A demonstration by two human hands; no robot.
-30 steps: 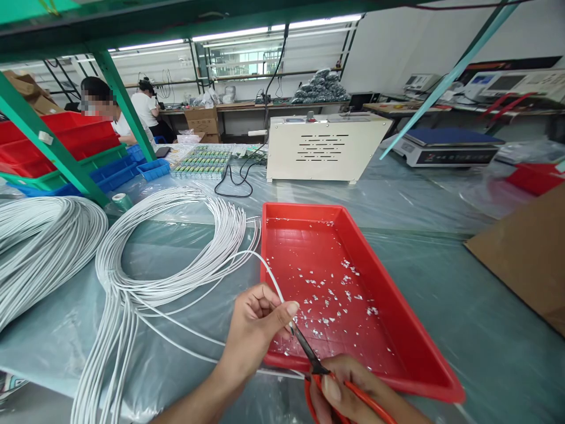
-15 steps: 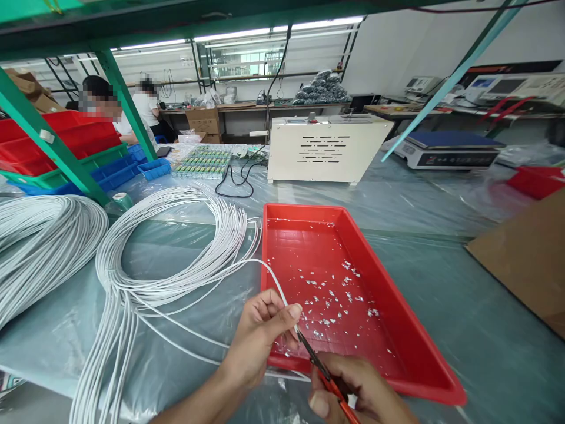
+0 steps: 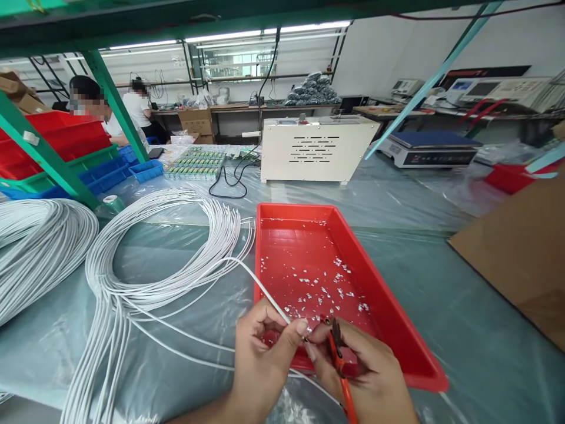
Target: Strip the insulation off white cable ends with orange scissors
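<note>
My left hand [image 3: 263, 359] pinches a white cable [image 3: 259, 284] close to its end, above the near edge of a red tray [image 3: 384, 280]. The cable arches back to a large white coil [image 3: 101, 241] on the left. In my right hand [image 3: 375, 374] are cutters [image 3: 346, 393] with orange handles, their dark jaws pointing up and away from the cable. The right thumb and forefinger meet at the cable's tip, whose end is mostly hidden by fingers. Small silvery scraps [image 3: 324, 290] lie scattered over the tray's floor.
A second cable bundle [image 3: 39, 259] lies far left, near stacked bins [image 3: 53, 141]. Behind the tray stand a cream machine [image 3: 315, 150] and a scale [image 3: 428, 150]. A cardboard sheet [image 3: 521, 253] is at right. A green shelf post [image 3: 117, 106] rises left. Two people sit farther back.
The cutters' jaws have left the cable end and turned upward in my right hand. My right fingers have come up to the cable's tip. The view has shifted slightly right.
</note>
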